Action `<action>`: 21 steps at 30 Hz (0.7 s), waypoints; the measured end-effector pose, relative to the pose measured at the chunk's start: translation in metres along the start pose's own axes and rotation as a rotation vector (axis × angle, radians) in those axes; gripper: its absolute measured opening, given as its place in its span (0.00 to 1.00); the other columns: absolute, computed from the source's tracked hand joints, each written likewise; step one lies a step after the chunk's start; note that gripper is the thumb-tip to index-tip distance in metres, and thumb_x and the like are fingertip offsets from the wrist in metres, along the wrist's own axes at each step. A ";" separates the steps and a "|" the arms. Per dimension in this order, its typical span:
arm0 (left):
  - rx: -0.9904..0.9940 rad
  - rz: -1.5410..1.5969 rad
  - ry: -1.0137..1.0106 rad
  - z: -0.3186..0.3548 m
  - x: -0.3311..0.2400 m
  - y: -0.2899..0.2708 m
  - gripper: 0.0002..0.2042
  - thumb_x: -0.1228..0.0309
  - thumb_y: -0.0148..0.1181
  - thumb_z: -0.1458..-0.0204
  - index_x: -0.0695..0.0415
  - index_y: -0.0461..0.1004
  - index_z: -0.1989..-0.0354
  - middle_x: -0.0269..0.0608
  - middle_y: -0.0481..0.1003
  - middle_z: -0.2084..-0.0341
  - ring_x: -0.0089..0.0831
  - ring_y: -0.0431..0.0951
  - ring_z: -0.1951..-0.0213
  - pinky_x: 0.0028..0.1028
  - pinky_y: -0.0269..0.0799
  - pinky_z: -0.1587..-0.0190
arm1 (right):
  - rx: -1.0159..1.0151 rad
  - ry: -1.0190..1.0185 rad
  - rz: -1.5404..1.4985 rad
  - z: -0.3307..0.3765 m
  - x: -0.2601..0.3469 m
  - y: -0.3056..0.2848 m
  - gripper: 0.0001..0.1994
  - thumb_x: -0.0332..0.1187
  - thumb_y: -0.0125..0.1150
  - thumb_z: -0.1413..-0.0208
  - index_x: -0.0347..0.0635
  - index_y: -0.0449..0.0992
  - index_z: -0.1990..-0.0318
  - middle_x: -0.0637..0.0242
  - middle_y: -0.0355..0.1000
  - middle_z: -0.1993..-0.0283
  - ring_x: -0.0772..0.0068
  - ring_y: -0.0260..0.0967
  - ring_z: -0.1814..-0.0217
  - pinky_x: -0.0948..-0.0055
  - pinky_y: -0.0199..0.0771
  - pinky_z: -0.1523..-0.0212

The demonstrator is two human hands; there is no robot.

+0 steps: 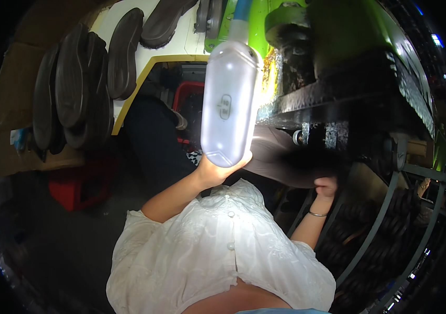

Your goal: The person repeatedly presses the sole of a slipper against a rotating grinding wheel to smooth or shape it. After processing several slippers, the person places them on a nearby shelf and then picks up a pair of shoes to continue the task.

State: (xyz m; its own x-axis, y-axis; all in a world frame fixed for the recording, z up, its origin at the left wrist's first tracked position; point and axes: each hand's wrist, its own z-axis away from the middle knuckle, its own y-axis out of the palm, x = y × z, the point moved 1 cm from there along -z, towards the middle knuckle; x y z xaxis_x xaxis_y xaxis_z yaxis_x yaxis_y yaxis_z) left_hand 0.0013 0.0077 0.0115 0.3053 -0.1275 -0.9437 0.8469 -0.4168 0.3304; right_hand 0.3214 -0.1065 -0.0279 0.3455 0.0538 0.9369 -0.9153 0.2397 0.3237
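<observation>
Brown, curved shoe sole (pixel 278 157) gripped in our right hand (pixel 326 188); oblong white lamp (pixel 231 104) hides whether our left hand (pixel 219 172) grips; lifting, we risk knocking it.

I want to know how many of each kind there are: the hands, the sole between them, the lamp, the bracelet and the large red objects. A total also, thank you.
Left hand and right hand: 2
Sole: 1
Lamp: 1
Bracelet: 1
Red objects: 2
Total: 7
</observation>
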 end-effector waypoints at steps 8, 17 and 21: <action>-0.002 0.127 -0.042 0.010 -0.002 -0.014 0.10 0.78 0.58 0.54 0.64 0.70 0.62 0.34 0.73 0.69 0.18 0.71 0.67 0.21 0.67 0.64 | -0.197 -0.212 -0.361 -0.035 0.028 0.026 0.25 0.33 0.50 0.62 0.28 0.65 0.52 0.51 0.66 0.52 0.55 0.64 0.49 0.62 0.63 0.47; -0.136 0.028 0.047 0.026 -0.013 -0.051 0.16 0.72 0.55 0.52 0.68 0.66 0.55 0.39 0.72 0.63 0.22 0.71 0.60 0.23 0.64 0.55 | -0.112 -0.304 -0.250 -0.042 0.010 0.074 0.25 0.32 0.49 0.63 0.28 0.64 0.53 0.52 0.66 0.54 0.57 0.64 0.50 0.64 0.60 0.45; -0.177 0.019 0.012 0.037 -0.001 -0.069 0.17 0.72 0.55 0.53 0.68 0.67 0.55 0.40 0.72 0.62 0.23 0.70 0.60 0.23 0.63 0.54 | -0.091 -0.271 -0.358 -0.045 0.003 0.095 0.26 0.33 0.49 0.65 0.29 0.63 0.53 0.53 0.66 0.55 0.58 0.64 0.51 0.65 0.60 0.46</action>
State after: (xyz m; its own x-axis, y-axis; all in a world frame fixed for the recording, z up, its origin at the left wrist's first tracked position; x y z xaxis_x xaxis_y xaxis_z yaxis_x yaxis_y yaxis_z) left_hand -0.0735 0.0035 -0.0111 0.3264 -0.1232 -0.9372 0.9039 -0.2495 0.3475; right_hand 0.2448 -0.0401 0.0003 0.5591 -0.3010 0.7725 -0.7216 0.2821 0.6322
